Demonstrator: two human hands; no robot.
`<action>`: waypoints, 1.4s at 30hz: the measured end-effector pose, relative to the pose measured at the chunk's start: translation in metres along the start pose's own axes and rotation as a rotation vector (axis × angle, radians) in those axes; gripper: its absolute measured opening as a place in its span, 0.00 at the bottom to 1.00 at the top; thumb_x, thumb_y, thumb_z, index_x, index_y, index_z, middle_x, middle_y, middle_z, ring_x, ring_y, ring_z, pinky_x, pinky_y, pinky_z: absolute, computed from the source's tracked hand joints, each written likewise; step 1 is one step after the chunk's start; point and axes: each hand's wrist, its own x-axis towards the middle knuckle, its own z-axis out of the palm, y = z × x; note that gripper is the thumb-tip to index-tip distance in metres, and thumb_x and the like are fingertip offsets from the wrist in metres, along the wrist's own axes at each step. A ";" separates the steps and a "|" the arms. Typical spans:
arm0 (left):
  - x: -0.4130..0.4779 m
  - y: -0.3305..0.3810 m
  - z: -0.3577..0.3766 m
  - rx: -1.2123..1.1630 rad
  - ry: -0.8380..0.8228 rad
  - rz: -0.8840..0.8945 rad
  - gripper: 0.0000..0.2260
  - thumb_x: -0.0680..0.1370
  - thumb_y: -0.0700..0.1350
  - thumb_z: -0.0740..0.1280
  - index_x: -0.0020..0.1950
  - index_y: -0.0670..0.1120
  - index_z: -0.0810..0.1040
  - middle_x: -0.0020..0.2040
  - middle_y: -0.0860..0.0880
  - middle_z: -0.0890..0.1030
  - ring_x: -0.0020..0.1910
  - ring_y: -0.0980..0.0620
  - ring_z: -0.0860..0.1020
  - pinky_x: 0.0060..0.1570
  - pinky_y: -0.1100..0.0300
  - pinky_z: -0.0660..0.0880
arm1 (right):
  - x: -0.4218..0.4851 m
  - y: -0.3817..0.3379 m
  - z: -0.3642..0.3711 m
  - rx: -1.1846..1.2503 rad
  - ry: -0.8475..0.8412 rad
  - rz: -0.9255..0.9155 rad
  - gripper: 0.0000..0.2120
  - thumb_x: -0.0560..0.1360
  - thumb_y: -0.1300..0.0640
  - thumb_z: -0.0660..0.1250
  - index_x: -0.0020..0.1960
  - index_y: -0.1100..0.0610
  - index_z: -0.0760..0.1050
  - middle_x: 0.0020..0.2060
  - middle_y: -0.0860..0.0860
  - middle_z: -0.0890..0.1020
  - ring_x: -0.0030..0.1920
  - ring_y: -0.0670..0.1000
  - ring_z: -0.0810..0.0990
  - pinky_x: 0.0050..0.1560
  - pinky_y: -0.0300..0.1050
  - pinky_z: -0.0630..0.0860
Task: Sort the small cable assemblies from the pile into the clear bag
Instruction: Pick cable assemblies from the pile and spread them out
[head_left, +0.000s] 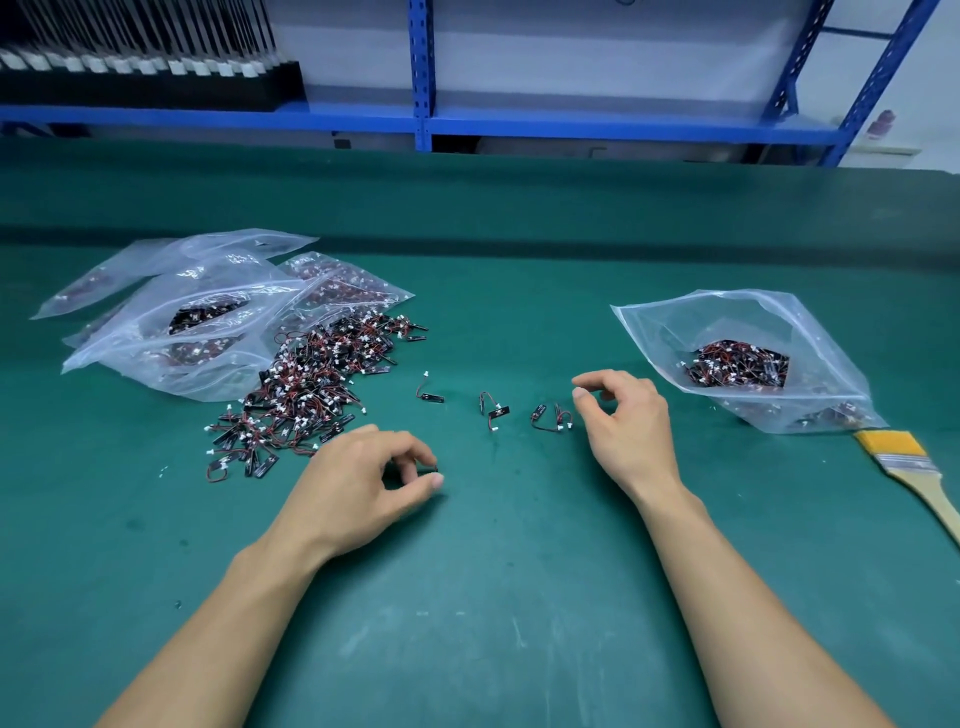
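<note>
Left of the pile, stacked bags (156, 291): several clear bags overlap one another, each showing cable assemblies inside; the nearest one touches the pile's left edge.
Pile (311, 384): a loose heap of black, red and white cable assemblies lies on the green mat (467, 597), spreading toward you.
Left hand (358, 483): yours sits just near-side and right of the pile. The fingers are curled, and thumb and forefinger pinch a small dark piece (435, 471) against the mat. Most of that piece is hidden, so you cannot tell what it is.
Loose assemblies (493, 408): three small groups lie in a row right of the pile, apart from it and from each other.
Right hand (623, 415): yours hovers further right of the pile, just beside the last loose group. The fingers are curled, thumb and forefinger tips nearly meeting, with nothing visible between them.
Open bag (675, 322): well right of the pile, mouth gaping toward you, with a clump of assemblies inside.
Brush (914, 467): furthest right of the pile, flat on the mat, yellow bristles near the open bag's corner.
Shelving (421, 73): blue racking stands beyond the pile.
</note>
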 end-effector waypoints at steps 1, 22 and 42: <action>0.000 0.000 0.000 0.005 -0.006 0.007 0.05 0.72 0.50 0.77 0.45 0.56 0.83 0.34 0.63 0.80 0.39 0.61 0.73 0.39 0.68 0.68 | 0.000 0.000 0.001 -0.001 -0.002 -0.002 0.06 0.78 0.54 0.67 0.52 0.49 0.82 0.46 0.39 0.81 0.53 0.48 0.74 0.50 0.42 0.69; 0.110 -0.050 -0.024 0.767 -0.072 -0.094 0.10 0.78 0.48 0.70 0.58 0.59 0.82 0.59 0.55 0.74 0.59 0.49 0.64 0.54 0.54 0.57 | -0.001 -0.001 0.008 -0.023 -0.030 -0.100 0.04 0.78 0.54 0.68 0.50 0.49 0.82 0.44 0.39 0.80 0.53 0.50 0.74 0.54 0.50 0.74; 0.079 -0.029 -0.038 0.168 0.488 0.046 0.03 0.80 0.41 0.68 0.52 0.45 0.81 0.47 0.50 0.81 0.46 0.49 0.77 0.48 0.56 0.73 | -0.004 -0.007 0.007 0.012 -0.048 -0.082 0.05 0.79 0.52 0.67 0.49 0.49 0.82 0.45 0.39 0.81 0.52 0.48 0.73 0.55 0.53 0.75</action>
